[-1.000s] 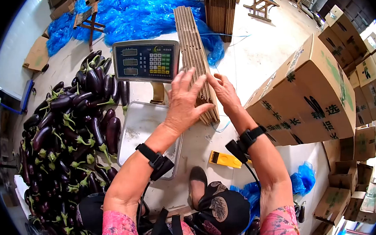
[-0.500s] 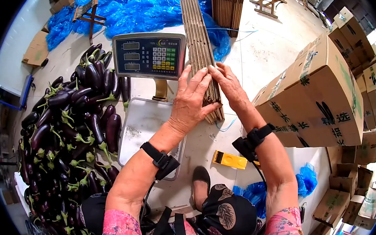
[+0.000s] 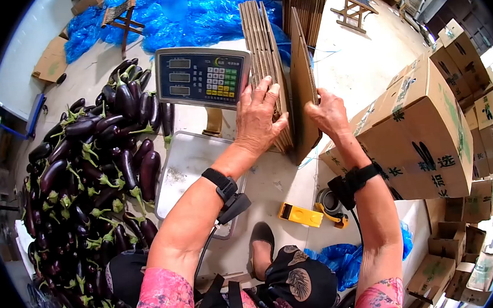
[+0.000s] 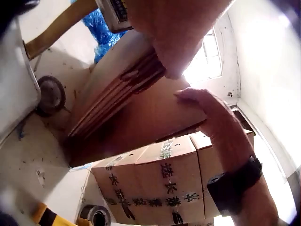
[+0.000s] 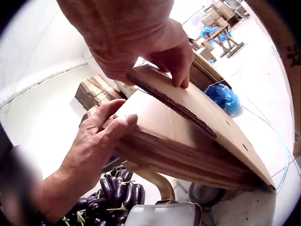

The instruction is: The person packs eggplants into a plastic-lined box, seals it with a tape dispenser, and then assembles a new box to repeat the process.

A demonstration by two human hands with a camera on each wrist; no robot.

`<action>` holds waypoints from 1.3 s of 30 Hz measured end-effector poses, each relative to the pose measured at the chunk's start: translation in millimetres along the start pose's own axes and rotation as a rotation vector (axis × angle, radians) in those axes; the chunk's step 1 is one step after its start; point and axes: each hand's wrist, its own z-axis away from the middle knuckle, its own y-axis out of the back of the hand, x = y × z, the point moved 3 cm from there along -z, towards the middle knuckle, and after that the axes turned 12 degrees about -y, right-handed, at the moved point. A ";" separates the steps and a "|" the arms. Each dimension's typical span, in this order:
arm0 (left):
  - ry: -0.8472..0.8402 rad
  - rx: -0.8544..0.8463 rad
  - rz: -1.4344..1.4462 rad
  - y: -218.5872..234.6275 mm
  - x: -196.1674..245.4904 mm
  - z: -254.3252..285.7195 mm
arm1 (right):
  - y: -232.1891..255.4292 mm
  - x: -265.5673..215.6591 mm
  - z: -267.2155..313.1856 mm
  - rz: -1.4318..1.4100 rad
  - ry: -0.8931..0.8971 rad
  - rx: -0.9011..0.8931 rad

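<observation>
A stack of flattened cardboard boxes (image 3: pixel 262 54) stands on edge beside the electronic scale (image 3: pixel 203 76). My left hand (image 3: pixel 260 118) grips its upper edge, fingers across the top and thumb at the right side. In the right wrist view the left hand (image 5: pixel 96 141) shows its thumb and fingers over that edge. One flattened box (image 3: pixel 301 86) leans apart to the right of the stack. My right hand (image 3: pixel 329 113) pinches its top edge; in the right wrist view the right hand (image 5: pixel 162 54) has fingertips on the panel's face.
A heap of eggplants (image 3: pixel 97 166) lies left of the scale's platform (image 3: pixel 172 206). A taped carton (image 3: pixel 413 135) stands at the right. On the floor are a yellow tape dispenser (image 3: pixel 300 214), a tape roll (image 3: pixel 329 201) and blue plastic film (image 3: pixel 339 262). More folded cartons (image 3: pixel 305 10) stand behind.
My right hand has moved right, pulling one flattened box away from the stack at the top. The left hand has stayed on the stack. The tape roll has come into view.
</observation>
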 end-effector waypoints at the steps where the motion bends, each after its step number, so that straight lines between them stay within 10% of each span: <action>1: 0.003 -0.016 0.023 1.9 -1.2 3.1 | -2.1 1.4 0.2 0.065 -0.019 0.005; 9: -0.100 -0.160 0.290 81.0 -30.9 34.4 | 41.1 62.6 48.9 -0.302 0.137 0.110; 15: 0.042 -0.517 0.344 160.8 -64.0 79.6 | 164.1 -3.9 177.7 -0.478 0.206 0.275; 20: 0.279 -0.455 0.377 239.6 -89.6 112.6 | 230.9 -79.6 294.1 -0.572 0.133 0.492; 31: 0.632 0.068 0.745 379.1 -68.5 186.8 | 136.7 -150.1 361.5 -0.340 0.521 -0.449; 39: 0.730 0.361 0.714 340.0 -105.7 198.0 | 51.8 -137.8 375.6 -0.118 0.574 -0.638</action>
